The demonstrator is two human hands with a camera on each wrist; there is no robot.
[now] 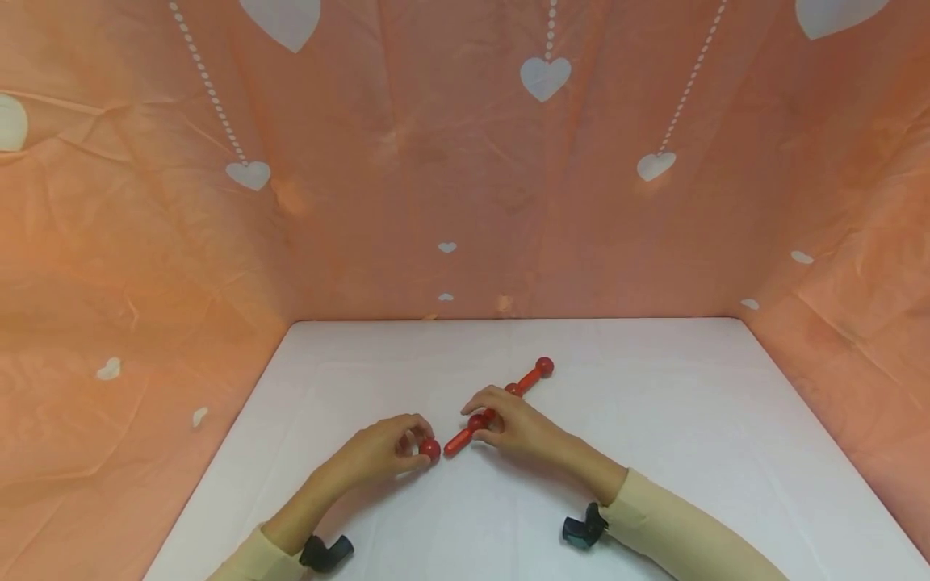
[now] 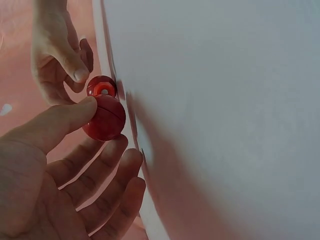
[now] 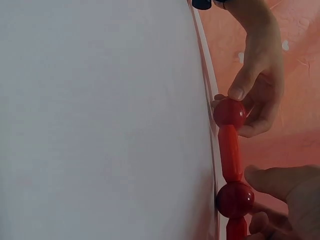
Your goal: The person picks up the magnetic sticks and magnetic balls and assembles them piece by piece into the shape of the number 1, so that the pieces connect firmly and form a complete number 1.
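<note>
My left hand point(image 1: 378, 445) pinches a red ball point(image 1: 430, 450) between thumb and fingers, low over the white table. In the left wrist view, the thumb presses on this glossy ball point(image 2: 106, 120), which has a seam line. My right hand point(image 1: 517, 424) grips a straight chain of red balls and rods point(image 1: 459, 442) near its middle, partly hiding it. The chain's far end is a ball point(image 1: 545, 367); its near end is a bare rod pointing at the left hand's ball. A narrow gap separates rod and ball in the head view.
The white tabletop point(image 1: 349, 363) spreads around both hands. Orange cloth point(image 1: 465, 186) with pale hearts stands behind it and at both sides. Dark devices point(image 1: 584, 528) sit at both wrists, by the beige sleeves.
</note>
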